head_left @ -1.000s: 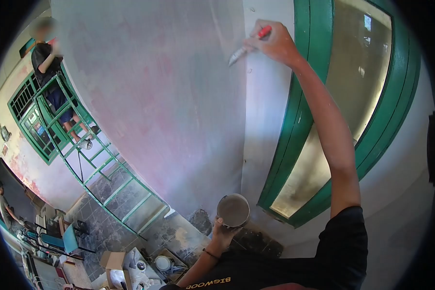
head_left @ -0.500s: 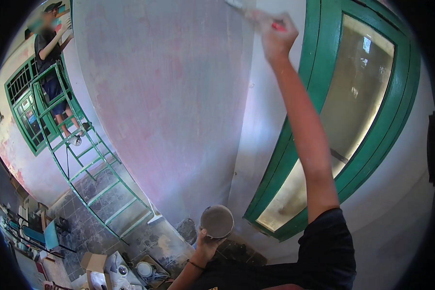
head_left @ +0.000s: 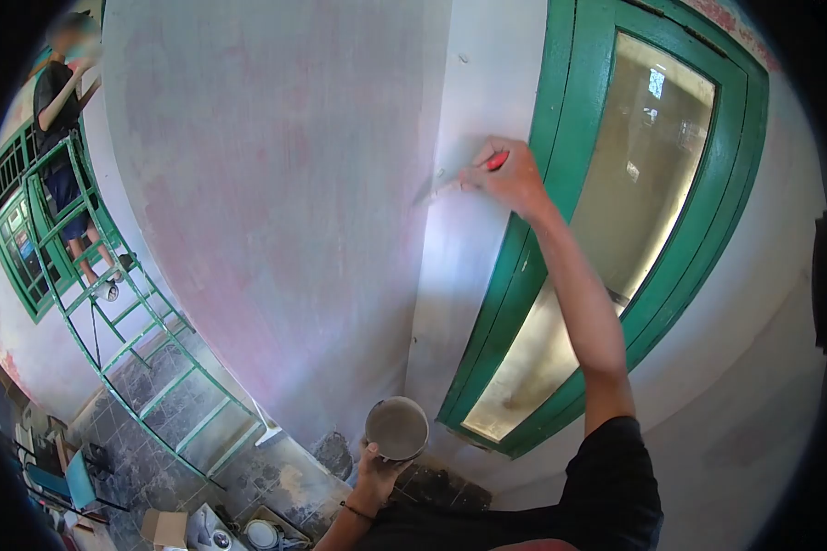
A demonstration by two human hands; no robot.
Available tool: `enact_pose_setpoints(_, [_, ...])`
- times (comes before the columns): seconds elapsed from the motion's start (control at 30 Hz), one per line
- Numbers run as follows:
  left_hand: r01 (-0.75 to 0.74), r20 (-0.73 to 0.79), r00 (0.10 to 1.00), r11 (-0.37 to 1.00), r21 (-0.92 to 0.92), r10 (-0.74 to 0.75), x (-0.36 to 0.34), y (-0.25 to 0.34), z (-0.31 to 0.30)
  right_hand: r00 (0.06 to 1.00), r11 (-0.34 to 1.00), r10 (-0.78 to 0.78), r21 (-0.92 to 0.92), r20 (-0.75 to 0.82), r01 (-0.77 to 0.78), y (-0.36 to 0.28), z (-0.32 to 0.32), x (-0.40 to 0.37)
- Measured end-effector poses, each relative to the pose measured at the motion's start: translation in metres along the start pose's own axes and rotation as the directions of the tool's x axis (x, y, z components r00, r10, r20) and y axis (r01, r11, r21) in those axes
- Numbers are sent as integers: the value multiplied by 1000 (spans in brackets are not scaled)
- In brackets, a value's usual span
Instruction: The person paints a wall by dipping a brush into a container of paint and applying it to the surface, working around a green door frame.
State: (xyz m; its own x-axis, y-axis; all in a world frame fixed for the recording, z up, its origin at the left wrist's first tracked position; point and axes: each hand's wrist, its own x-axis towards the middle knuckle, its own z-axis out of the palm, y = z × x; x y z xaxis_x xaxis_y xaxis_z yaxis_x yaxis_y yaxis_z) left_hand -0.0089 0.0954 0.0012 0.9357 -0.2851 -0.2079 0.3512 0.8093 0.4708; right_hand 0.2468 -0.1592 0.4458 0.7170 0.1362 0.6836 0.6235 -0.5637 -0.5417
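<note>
My right hand [head_left: 510, 174] is closed around a paintbrush [head_left: 445, 189], whose red handle end shows between the fingers. The brush tip points left and sits at the inner corner of the wall [head_left: 285, 184], where grey-white streaks run over pinkish patches. Low in the view, my left hand [head_left: 377, 473] grips a round paint pot [head_left: 397, 430] by its side, thumb near the rim. The pot's open top faces me and its inside looks grey.
A green-framed glass door [head_left: 606, 220] stands right of the corner. At left, a person [head_left: 60, 110] stands on a green metal scaffold [head_left: 142, 321]. A cardboard box [head_left: 167, 528], a blue chair [head_left: 80, 477] and white containers [head_left: 262, 533] are on the tiled floor.
My right hand and the paintbrush have come down from the top of the wall to mid-height at the corner. The whole view has shifted slightly; the left hand still holds the pot.
</note>
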Motion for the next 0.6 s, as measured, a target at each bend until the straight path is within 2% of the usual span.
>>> enact_pose_setpoints(0.07, [-30, -42, 999, 999, 28, 31, 2, 1, 8, 997, 998, -46, -39, -56, 43, -5, -1, 28])
enact_pose_setpoints(0.17, [-29, -61, 998, 1000, 3, 29, 8, -3, 1, 963, 995, -81, 40, -257, 94, -24, -10, 78])
enact_pose_setpoints(0.27, [-16, -50, 999, 1000, -13, 15, 6, 0, 6, 936, 866, 34, 478, -350, 147, -46, -30, 131])
enact_pose_setpoints(0.37, [9, 13, 1000, 998, -61, -8, 20, -4, -18, 781, 798, -4, 468, -625, 379, -81, -49, 166])
enact_pose_setpoints(0.47, [-12, -30, 999, 999, -46, 11, 23, 2, -11, 552, 728, -69, 337, -831, 597, -93, -60, 203])
enact_pose_setpoints(0.57, [-9, -23, 1000, 998, -70, 7, 30, -2, -23, 578, 602, 62, 492, -814, 629, -90, -42, 209])
enact_pose_setpoints(0.6, [-10, -10, 1000, 996, -84, 9, 34, -2, -25, 593, 684, 42, 455, -804, 570, -92, -35, 202])
